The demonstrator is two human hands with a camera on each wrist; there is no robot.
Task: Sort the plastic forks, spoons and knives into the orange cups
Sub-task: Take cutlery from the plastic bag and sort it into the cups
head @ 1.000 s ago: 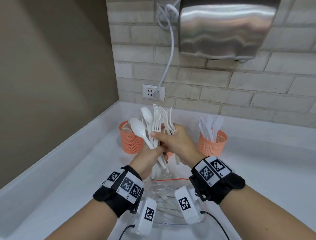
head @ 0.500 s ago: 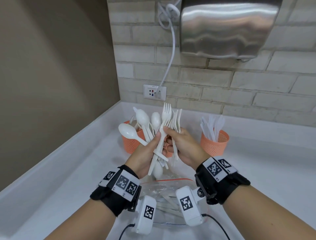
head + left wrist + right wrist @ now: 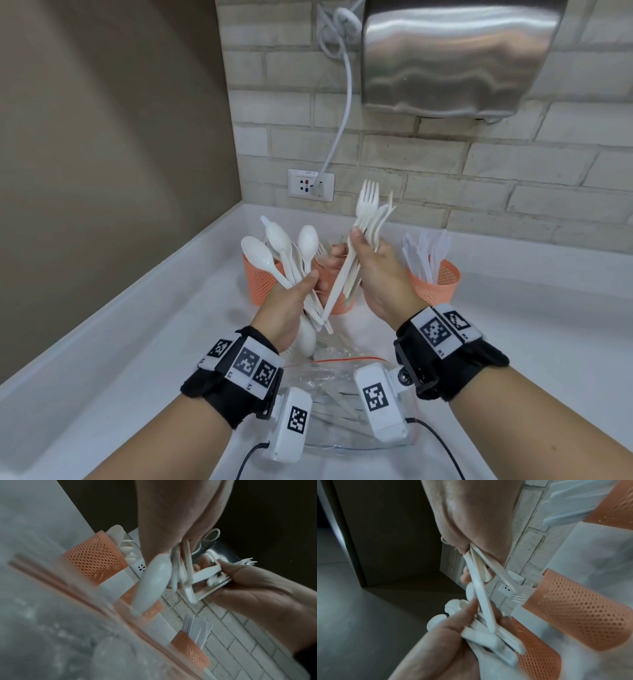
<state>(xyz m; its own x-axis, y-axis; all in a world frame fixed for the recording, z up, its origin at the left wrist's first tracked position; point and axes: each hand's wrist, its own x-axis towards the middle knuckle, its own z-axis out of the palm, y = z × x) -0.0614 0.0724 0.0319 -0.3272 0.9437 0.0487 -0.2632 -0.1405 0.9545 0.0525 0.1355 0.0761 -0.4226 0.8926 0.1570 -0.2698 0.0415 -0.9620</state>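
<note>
My left hand (image 3: pixel 291 301) has its grip curled round a fan of spoons (image 3: pixel 274 246), bowls up, so I can see what each piece is. My right hand (image 3: pixel 373 270) pinches a small bunch of forks (image 3: pixel 368 209), tines high, drawn clear of the spoons so they can drop together into one cup. Three orange cups stand on the tabletop (image 3: pixel 513 342) by the wall: the left cup (image 3: pixel 260 284) holds spoons, the middle cup (image 3: pixel 337 301) sits behind my hands, the right cup (image 3: pixel 442 284) holds knives (image 3: pixel 428 250). The forks probably belong in the middle one. More cutlery waits in the clear bag (image 3: pixel 337 404) beneath my wrists.
</note>
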